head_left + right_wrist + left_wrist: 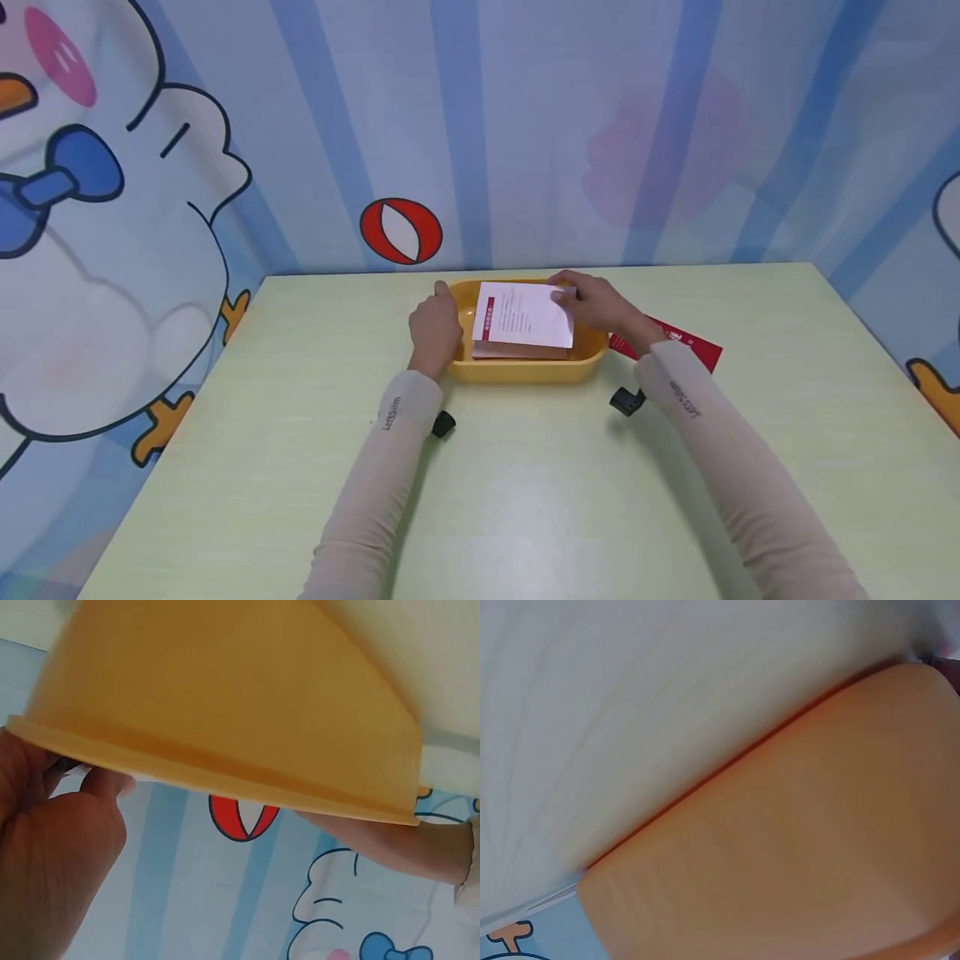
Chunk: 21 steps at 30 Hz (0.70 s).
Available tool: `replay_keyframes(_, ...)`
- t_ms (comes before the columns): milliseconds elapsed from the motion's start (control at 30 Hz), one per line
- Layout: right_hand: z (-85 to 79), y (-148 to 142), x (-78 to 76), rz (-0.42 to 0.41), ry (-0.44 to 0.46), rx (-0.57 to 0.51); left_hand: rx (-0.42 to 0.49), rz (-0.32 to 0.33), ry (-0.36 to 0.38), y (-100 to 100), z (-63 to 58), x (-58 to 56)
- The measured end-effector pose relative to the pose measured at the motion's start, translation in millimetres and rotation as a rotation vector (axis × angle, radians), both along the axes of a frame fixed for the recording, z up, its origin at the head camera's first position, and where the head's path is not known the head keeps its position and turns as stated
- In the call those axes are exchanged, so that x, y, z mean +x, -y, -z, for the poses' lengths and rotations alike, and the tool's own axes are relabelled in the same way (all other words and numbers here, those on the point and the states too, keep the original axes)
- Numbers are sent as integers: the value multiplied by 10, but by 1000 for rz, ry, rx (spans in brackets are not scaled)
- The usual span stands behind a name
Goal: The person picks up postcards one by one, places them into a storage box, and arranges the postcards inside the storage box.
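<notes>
A yellow plastic basin [525,372] sits near the back of the table. Inside it lies a white folded leaflet [525,315] with a red strip and small print, its pages slightly parted at the front. My left hand [436,329] grips the basin's left end. With thumb and fingers, my right hand [592,302] pinches the leaflet's upper right corner, above the basin's right side. In the right wrist view, the basin's outer wall [225,690] hides most of the leaflet, while the right thumb [105,784] shows below the rim. Only the basin's side [780,825] fills the left wrist view.
A red printed card [693,340] lies on the table right of the basin, partly under the right forearm. Black wrist cameras [627,401] hang below both sleeves. Behind the pale table [517,500] stands a striped blue cartoon backdrop [525,125].
</notes>
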State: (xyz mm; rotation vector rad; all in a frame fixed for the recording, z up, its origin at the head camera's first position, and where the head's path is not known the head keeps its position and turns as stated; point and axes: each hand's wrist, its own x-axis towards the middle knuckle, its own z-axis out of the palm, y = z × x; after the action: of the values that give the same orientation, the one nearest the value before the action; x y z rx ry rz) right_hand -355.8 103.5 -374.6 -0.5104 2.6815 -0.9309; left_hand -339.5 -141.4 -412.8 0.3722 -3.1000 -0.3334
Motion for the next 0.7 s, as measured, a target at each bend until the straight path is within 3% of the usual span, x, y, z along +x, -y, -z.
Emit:
replay_keyframes(333, 36, 82, -33, -15, 6, 80, 3, -2, 27, -11, 8, -11)
replay_keyframes(700, 77, 146, -44, 14, 1, 114, -19, 11, -15, -6, 19, 8)
